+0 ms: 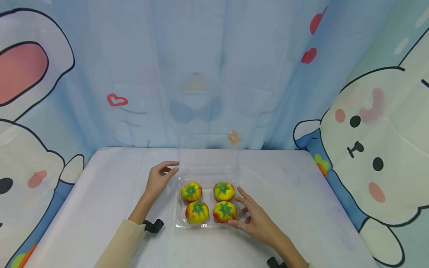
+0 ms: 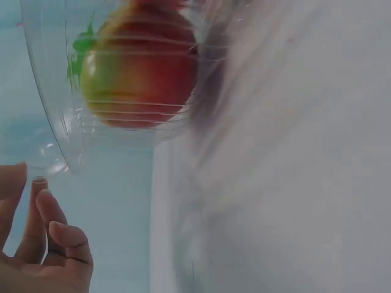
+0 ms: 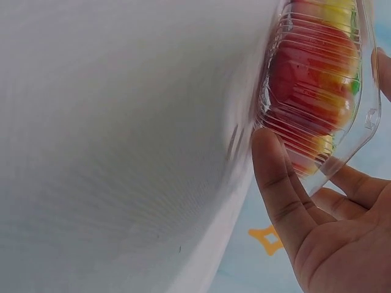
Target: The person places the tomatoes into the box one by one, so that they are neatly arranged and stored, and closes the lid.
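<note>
On the table sits a clear plastic clamshell box [image 1: 177, 223], its lid [image 1: 207, 162] raised upright at the back. Inside are several round yellow-and-red fruits [image 1: 197, 212] with green star-shaped tops, set in two rows. My left hand [image 1: 159, 179] pinches the lid's left edge between thumb and fingertips; the left wrist view shows the fingers [image 2: 38, 207] at a clear plastic corner. My right hand [image 1: 254, 219] holds the box's right side, thumb near the front corner and fingers along the rim. In the right wrist view, a finger [image 3: 275, 177] lies against the ribbed wall.
A white cloth covers the table [image 1: 285, 186]. Behind it hangs a blue curtain [image 1: 201, 56] with cartoon animals printed at both sides. Black camera mounts [image 1: 154, 226] are worn on both wrists.
</note>
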`<action>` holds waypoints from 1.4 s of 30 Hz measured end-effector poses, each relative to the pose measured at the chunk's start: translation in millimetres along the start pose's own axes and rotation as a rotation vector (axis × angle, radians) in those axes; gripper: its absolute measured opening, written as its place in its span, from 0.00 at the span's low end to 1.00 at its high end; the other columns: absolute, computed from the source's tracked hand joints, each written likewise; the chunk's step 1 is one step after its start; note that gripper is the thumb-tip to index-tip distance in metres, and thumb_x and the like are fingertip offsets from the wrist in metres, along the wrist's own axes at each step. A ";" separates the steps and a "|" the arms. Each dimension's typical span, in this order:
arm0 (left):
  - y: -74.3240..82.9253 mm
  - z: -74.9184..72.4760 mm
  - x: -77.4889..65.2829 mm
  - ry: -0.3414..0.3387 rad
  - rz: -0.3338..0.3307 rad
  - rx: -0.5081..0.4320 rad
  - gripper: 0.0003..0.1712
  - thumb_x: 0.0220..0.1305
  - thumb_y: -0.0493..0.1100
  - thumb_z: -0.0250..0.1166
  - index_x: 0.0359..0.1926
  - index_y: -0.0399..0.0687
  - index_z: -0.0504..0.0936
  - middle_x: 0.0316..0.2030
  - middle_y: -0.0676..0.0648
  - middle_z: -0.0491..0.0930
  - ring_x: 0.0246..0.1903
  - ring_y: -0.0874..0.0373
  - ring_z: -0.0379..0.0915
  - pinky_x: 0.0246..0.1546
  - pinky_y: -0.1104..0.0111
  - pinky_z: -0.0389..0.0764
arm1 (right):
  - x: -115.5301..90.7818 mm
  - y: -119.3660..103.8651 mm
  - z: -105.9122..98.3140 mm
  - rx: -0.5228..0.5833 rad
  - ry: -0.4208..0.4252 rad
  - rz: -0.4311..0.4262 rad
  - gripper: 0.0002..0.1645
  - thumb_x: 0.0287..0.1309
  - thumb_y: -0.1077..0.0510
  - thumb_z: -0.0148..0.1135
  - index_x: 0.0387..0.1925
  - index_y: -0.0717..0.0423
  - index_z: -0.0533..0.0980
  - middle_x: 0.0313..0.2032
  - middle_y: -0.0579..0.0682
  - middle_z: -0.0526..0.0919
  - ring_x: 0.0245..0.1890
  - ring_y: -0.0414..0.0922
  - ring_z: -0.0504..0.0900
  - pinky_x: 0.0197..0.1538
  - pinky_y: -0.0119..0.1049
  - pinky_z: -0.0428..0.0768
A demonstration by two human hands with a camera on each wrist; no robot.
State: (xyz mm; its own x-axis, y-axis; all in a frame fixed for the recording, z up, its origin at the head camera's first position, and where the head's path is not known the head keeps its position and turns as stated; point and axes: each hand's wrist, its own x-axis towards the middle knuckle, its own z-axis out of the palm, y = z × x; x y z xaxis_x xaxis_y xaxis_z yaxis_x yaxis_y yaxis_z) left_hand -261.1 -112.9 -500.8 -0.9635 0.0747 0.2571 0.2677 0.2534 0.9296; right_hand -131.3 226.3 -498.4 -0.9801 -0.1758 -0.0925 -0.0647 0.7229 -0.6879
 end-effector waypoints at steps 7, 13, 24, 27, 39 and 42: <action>7.1 -10.1 -29.1 -0.030 0.055 0.036 0.13 0.76 0.40 0.64 0.56 0.42 0.88 0.50 0.36 0.87 0.35 0.64 0.77 0.36 0.75 0.79 | -0.8 0.7 0.7 0.005 0.003 -0.009 0.51 0.50 0.35 0.81 0.73 0.46 0.73 0.85 0.47 0.54 0.44 0.39 0.79 0.41 0.27 0.85; 18.3 -15.7 -61.7 -0.038 0.111 0.059 0.13 0.78 0.39 0.60 0.57 0.47 0.87 0.56 0.41 0.86 0.39 0.63 0.77 0.38 0.73 0.83 | -1.8 1.6 -0.3 0.006 -0.006 -0.012 0.52 0.52 0.35 0.80 0.74 0.47 0.71 0.85 0.50 0.56 0.44 0.37 0.79 0.40 0.26 0.84; 37.1 -11.9 -118.2 -0.039 0.034 0.054 0.10 0.74 0.37 0.64 0.52 0.49 0.87 0.60 0.45 0.81 0.44 0.64 0.76 0.34 0.73 0.82 | -1.0 1.7 -0.4 0.007 0.006 -0.027 0.59 0.53 0.36 0.80 0.80 0.47 0.62 0.82 0.53 0.61 0.45 0.37 0.81 0.40 0.26 0.84; 38.1 -9.0 -127.5 -0.035 -0.005 0.023 0.09 0.75 0.38 0.64 0.51 0.49 0.86 0.59 0.45 0.80 0.43 0.63 0.74 0.34 0.74 0.81 | -0.8 2.2 -0.2 0.002 0.002 -0.025 0.61 0.52 0.35 0.80 0.81 0.46 0.62 0.84 0.52 0.58 0.53 0.42 0.81 0.40 0.26 0.84; 41.7 -1.3 -140.3 -0.055 -0.292 -0.042 0.17 0.66 0.38 0.72 0.55 0.46 0.81 0.54 0.41 0.79 0.36 0.64 0.71 0.27 0.75 0.74 | -1.9 5.6 -0.8 0.037 -0.024 -0.059 0.51 0.53 0.33 0.78 0.74 0.44 0.71 0.86 0.53 0.50 0.81 0.64 0.61 0.42 0.27 0.84; 40.6 -1.3 -137.6 -0.090 -0.427 -0.061 0.22 0.67 0.41 0.71 0.58 0.41 0.76 0.50 0.43 0.78 0.29 0.64 0.70 0.25 0.75 0.72 | -2.2 7.2 -0.2 0.054 -0.035 -0.056 0.52 0.54 0.35 0.79 0.76 0.46 0.70 0.86 0.51 0.49 0.80 0.62 0.63 0.42 0.27 0.85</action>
State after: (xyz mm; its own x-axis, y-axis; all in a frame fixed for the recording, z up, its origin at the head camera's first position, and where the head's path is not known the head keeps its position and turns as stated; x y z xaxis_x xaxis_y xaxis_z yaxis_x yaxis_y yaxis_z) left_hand -117.7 -114.2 -498.0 -0.9827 0.0603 -0.1752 -0.1579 0.2224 0.9621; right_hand -129.6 232.1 -503.1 -0.9680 -0.2390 -0.0769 -0.1084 0.6742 -0.7305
